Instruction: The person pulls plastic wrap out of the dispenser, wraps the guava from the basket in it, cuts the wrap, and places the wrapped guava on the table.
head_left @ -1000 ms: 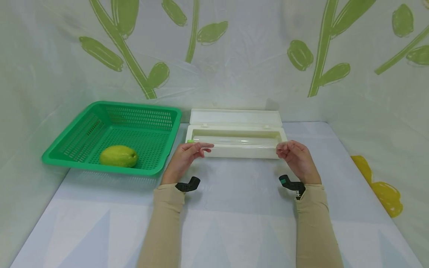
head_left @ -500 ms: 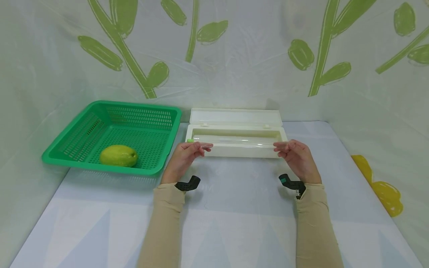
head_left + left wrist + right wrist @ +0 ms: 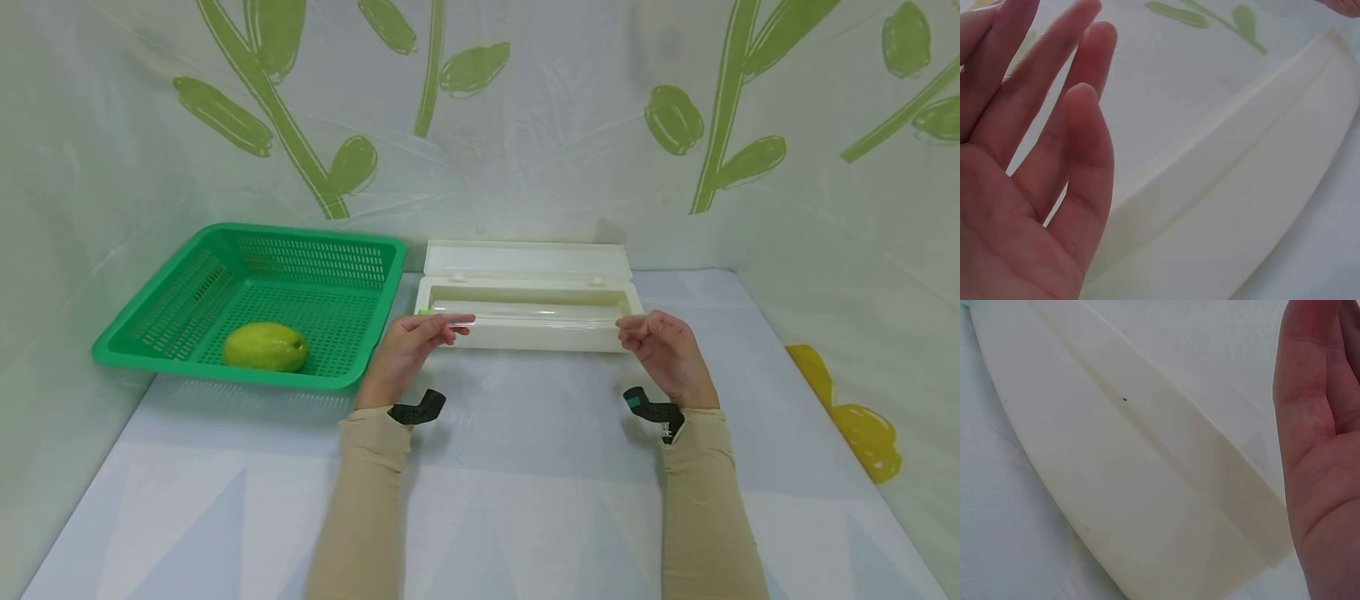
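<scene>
A white cling film box (image 3: 551, 337) stands at the back of the table with its lid (image 3: 525, 260) raised. A pale roll (image 3: 517, 307) lies inside. Clear cling film (image 3: 547, 322) stretches across the front of the box between both hands. My left hand (image 3: 397, 358) pinches the film's left end between thumb and fingers, and my right hand (image 3: 670, 354) pinches the right end. In the left wrist view the thumb (image 3: 1090, 137) meets a forefinger; the film itself is hard to make out there. The right wrist view shows only part of the right hand (image 3: 1322, 444), its fingertips cut off.
On the left sits a green basket (image 3: 360, 342) holding a yellow-green fruit (image 3: 265, 347). A small bright green piece (image 3: 425, 312) shows at the box's left end. Behind the table hangs a pale sheet (image 3: 570, 125) with leaf prints.
The view has tilted down slightly. Both hands keep hold of the film and stay nearly in place, with small shifts of the fingers; the film's edge sits slightly higher against the box.
</scene>
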The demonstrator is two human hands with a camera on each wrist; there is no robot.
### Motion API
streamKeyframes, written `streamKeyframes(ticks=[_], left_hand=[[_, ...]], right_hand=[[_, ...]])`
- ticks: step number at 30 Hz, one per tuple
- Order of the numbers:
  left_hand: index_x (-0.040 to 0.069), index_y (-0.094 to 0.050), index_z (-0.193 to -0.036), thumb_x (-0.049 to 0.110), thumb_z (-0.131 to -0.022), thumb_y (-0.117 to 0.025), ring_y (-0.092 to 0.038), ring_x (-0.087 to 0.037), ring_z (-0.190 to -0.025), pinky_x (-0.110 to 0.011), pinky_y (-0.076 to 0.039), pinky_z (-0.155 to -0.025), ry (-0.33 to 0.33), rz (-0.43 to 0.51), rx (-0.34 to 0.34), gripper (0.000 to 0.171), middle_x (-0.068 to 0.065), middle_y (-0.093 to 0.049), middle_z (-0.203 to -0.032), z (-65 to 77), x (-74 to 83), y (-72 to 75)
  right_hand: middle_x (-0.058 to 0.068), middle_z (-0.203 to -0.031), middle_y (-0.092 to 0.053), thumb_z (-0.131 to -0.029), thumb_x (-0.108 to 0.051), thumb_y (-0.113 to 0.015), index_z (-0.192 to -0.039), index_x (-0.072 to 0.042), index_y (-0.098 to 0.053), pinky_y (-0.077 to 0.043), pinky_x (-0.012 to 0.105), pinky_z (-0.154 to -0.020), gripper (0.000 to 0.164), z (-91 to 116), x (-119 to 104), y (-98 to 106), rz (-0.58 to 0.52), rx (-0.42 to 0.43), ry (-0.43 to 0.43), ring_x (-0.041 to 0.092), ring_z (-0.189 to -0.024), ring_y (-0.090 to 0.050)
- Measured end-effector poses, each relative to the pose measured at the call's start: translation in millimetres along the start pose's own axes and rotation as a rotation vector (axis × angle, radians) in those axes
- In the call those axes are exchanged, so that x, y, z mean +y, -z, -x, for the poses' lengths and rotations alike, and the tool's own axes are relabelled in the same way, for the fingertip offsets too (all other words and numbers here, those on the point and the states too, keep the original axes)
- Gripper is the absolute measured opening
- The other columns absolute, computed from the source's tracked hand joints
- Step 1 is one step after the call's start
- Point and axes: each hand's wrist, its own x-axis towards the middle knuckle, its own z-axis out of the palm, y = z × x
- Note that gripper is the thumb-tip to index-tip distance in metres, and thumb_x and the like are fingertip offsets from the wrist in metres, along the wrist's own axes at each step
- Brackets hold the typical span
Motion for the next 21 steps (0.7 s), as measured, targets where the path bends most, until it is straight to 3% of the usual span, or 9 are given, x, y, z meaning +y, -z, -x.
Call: streamKeyframes(ticks=[6,12,17,21], left_hand=[[-0.002,-0.064,-0.075,0.015,-0.089,-0.055,-0.052,-0.034,-0.102,-0.039,-0.036,-0.092,0.022,-0.01,0.031,0.024,-0.018,-0.059,-0.111,-0.5,1.4,-0.9],[0.001,-0.069,-0.082,0.017,-0.089,-0.055,-0.046,-0.039,-0.107,-0.037,-0.037,-0.091,0.01,-0.041,0.037,0.022,-0.015,-0.056,-0.118,-0.7,3.7,-0.1],[0.002,-0.07,-0.081,0.017,-0.089,-0.055,-0.037,-0.045,-0.113,-0.039,-0.035,-0.092,0.0,-0.036,0.048,0.023,-0.015,-0.055,-0.12,-0.3,4.5,-0.7],[0.001,-0.069,-0.072,0.015,-0.09,-0.054,-0.043,-0.04,-0.112,-0.039,-0.034,-0.093,0.002,-0.023,0.047,0.027,-0.016,-0.055,-0.119,-0.6,6.1,-1.8]], right_hand=[[0.019,-0.111,-0.059,-0.095,0.0,-0.034,-0.081,0.001,-0.062,-0.044,0.029,-0.076,0.031,-0.6,-1.8,-0.9,0.018,0.03,-0.048,0.026,-0.099,-0.056],[0.019,-0.117,-0.055,-0.094,-0.001,-0.037,-0.081,-0.001,-0.066,-0.043,0.028,-0.076,0.031,-2.3,-3.9,-2.9,0.034,0.07,-0.074,0.027,-0.104,-0.053],[0.019,-0.118,-0.054,-0.093,0.0,-0.038,-0.08,-0.001,-0.066,-0.044,0.028,-0.075,0.03,-2.6,-3.3,-3.6,0.03,0.088,-0.058,0.027,-0.105,-0.052],[0.02,-0.116,-0.056,-0.093,0.001,-0.038,-0.083,0.002,-0.066,-0.044,0.029,-0.076,0.03,-1.6,-0.9,-1.6,-0.018,0.06,-0.009,0.026,-0.102,-0.054]])
